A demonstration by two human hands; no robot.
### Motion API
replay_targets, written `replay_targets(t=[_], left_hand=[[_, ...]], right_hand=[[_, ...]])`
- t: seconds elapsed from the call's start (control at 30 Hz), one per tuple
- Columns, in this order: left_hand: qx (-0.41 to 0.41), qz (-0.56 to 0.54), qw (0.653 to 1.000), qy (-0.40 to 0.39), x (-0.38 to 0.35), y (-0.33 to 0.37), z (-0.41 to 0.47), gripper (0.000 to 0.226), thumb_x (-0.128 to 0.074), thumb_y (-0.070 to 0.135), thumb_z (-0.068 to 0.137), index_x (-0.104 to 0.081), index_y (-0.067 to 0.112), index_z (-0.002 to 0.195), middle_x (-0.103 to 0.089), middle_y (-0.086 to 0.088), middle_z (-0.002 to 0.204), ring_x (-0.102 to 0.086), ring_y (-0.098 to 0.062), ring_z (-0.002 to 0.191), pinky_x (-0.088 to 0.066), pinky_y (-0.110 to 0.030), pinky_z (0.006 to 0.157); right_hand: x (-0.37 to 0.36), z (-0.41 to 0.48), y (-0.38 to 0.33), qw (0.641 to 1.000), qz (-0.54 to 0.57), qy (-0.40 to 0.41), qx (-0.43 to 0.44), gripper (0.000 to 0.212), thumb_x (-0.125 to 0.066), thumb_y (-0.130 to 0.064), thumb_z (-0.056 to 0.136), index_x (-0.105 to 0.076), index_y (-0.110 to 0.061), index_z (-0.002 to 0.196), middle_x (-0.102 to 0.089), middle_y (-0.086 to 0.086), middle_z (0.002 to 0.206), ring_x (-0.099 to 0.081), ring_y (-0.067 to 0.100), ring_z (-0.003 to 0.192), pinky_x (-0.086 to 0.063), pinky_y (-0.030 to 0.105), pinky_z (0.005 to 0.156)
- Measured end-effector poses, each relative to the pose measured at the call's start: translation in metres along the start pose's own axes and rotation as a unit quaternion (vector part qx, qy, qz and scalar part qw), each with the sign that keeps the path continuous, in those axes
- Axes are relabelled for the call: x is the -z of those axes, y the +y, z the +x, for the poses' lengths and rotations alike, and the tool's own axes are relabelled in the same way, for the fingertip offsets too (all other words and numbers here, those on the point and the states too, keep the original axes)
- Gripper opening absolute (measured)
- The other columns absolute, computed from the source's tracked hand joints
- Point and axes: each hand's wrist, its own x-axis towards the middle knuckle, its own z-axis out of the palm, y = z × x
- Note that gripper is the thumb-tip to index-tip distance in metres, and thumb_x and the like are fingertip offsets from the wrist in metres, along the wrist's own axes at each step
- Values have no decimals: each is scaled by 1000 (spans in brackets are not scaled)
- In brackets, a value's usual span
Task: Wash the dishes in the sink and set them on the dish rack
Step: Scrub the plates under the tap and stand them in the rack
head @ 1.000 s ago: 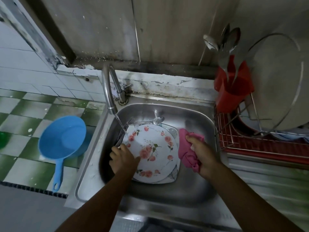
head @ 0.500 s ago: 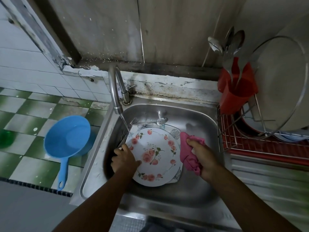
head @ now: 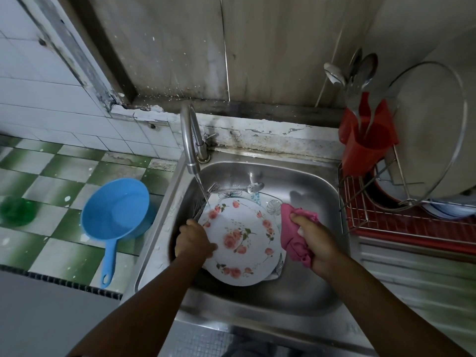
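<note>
View from above a steel sink (head: 306, 176), with two bare forearms reaching in from the bottom edge.

The left hand (head: 193, 240) grips the left rim of a white plate with pink roses (head: 242, 240). One digit lies across the plate's face. The other fingers curl round the rim and are hidden beneath it. The plate sits inside the basin, tilted up toward the viewer, and stretches from these fingers across to the right hand.

The right hand (head: 313, 240) is closed tight around a bunched pink cloth (head: 293, 239). Its fingertips are buried in the folds. The cloth spills out on the side toward the plate and touches the right rim.

A second plate with leaf prints (head: 272, 206) lies under the first, and only its far and right edges show. Beyond the left knuckles a thin stream of water (head: 203, 191) falls from a curved faucet (head: 189, 140) onto the plate's far rim. Fork tines (head: 213, 188) and a spoon (head: 255, 187) lie past that rim, with their handles partly covered. Whether the left fingers also touch the forks cannot be told.

Right of the cloth hand stands a red wire dish rack (head: 386, 220), cut off by the picture's edge. It holds a red utensil cup (head: 368, 143) and a large glass lid (head: 432, 124), and the dishes behind the lid are hard to make out.

Left of the sink, a blue handled scoop (head: 116, 210) rests on green and white tiles, and a blurred green object (head: 15, 211) lies further out.
</note>
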Motion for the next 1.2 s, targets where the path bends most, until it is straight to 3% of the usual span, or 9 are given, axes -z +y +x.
replay_targets(t=[0.17, 0.3, 0.43, 0.57, 0.73, 0.87, 1.03, 1.13, 1.2], left_hand=[[62, -269, 957, -89, 23, 8, 2, 51, -80, 14, 84, -56, -2, 127, -67, -18, 121, -65, -35, 112, -57, -42, 91], [58, -470, 864, -173, 37, 30, -16, 31, -60, 7, 94, -62, 4, 125, -72, -15, 109, -67, -32, 101, -59, -43, 82], [-67, -420, 894, -139, 54, 64, -48, 22, -47, 21, 102, -66, 19, 113, -75, -8, 100, -72, -26, 93, -59, -39, 78], [-192, -409, 890, -65, 86, 89, -76, 26, -47, 22, 101, -69, 20, 114, -75, 0, 101, -72, -20, 94, -59, -46, 89], [-309, -404, 860, 44, 147, 110, -104, 34, -43, 28, 107, -50, 29, 140, -67, 12, 116, -65, -7, 101, -57, -33, 87], [-376, -391, 834, 96, 169, 115, -117, 45, -40, 30, 110, -33, 33, 154, -60, 16, 119, -59, 7, 91, -55, -16, 79], [-357, -313, 876, 85, 129, 103, -114, 45, -37, 28, 110, -35, 27, 155, -62, 10, 121, -66, -12, 106, -54, -21, 84], [-307, -290, 905, 44, 104, 91, -110, 39, -36, 26, 110, -43, 22, 148, -68, -3, 124, -70, -19, 101, -52, -18, 77], [-288, -296, 910, 29, 98, 89, -108, 33, -36, 25, 109, -48, 21, 140, -69, -4, 122, -65, -4, 88, -48, -12, 69]], right_hand=[[-8, -6, -8, 1000, 1, 5, 1, 19, -68, -31, 95, -70, -16, 108, -76, 17, 95, -76, 30, 78, -59, 32, 62], [-12, -13, -16, 1000, -10, 5, 8, 22, -68, -33, 95, -70, -15, 107, -76, 18, 95, -75, 35, 84, -63, 44, 77], [-11, -21, -30, 999, -19, 9, 34, 18, -66, -34, 96, -69, -18, 104, -75, 18, 99, -76, 36, 86, -61, 52, 86], [-7, -31, -53, 997, -32, 17, 62, 20, -60, -32, 100, -69, -15, 102, -70, 12, 89, -64, 13, 47, -52, 24, 45], [-14, -46, -94, 989, -34, 46, 134, 24, -61, -39, 97, -71, -17, 97, -72, 20, 98, -73, 36, 82, -62, 53, 80], [-19, -57, -118, 984, 2, 42, 176, 18, -61, -31, 98, -67, -15, 102, -65, 6, 75, -60, 25, 60, -46, 28, 52], [-20, -63, -107, 979, -34, 44, 198, 29, -54, -33, 101, -68, -9, 92, -65, 33, 94, -69, 49, 82, -55, 46, 66], [-18, -56, -90, 981, -61, 59, 176, 27, -56, -54, 90, -73, -33, 85, -71, 17, 97, -73, 34, 83, -61, 54, 77], [-11, -45, -81, 979, -65, 74, 180, 30, -56, -58, 80, -74, -34, 80, -74, 4, 95, -73, 25, 88, -58, 57, 88]])
